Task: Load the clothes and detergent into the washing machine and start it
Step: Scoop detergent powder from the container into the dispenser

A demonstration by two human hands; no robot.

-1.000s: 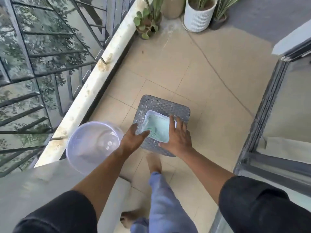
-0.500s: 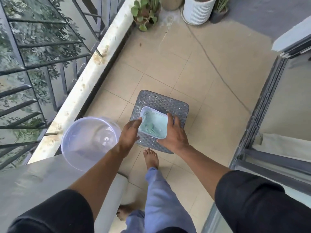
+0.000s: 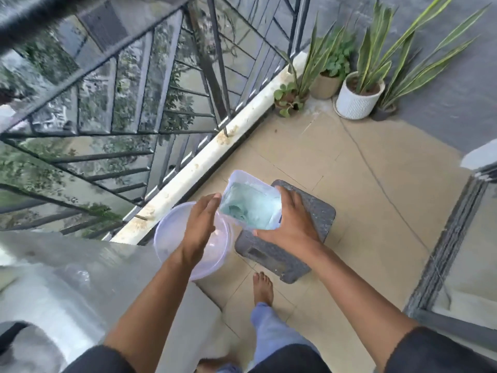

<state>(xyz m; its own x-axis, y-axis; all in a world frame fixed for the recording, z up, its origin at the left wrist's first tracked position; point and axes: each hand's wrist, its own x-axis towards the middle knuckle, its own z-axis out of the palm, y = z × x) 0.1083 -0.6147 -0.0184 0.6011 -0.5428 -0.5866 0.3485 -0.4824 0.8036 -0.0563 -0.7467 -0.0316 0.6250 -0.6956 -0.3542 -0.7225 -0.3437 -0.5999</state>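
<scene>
A clear plastic tub of pale blue detergent powder (image 3: 252,205) is held tilted in the air between my hands. My right hand (image 3: 291,224) grips its right side, thumb on the rim. My left hand (image 3: 200,224) lies with straight fingers against the tub's left side. Under my left hand sits a round transparent lid or bowl (image 3: 172,243), at the edge of the grey washing machine top (image 3: 80,278) in the lower left. No clothes are visible.
A grey speckled stool (image 3: 314,211) stands on the tiled floor below the tub. A metal railing (image 3: 150,109) and white ledge (image 3: 209,162) run along the left. Potted plants (image 3: 357,98) stand in the far corner. A sliding door frame (image 3: 443,251) is at right.
The tub has been lifted off the grey stool and carried left, up over the transparent bowl. Both hands moved with it, and my view has tilted up toward the railing.
</scene>
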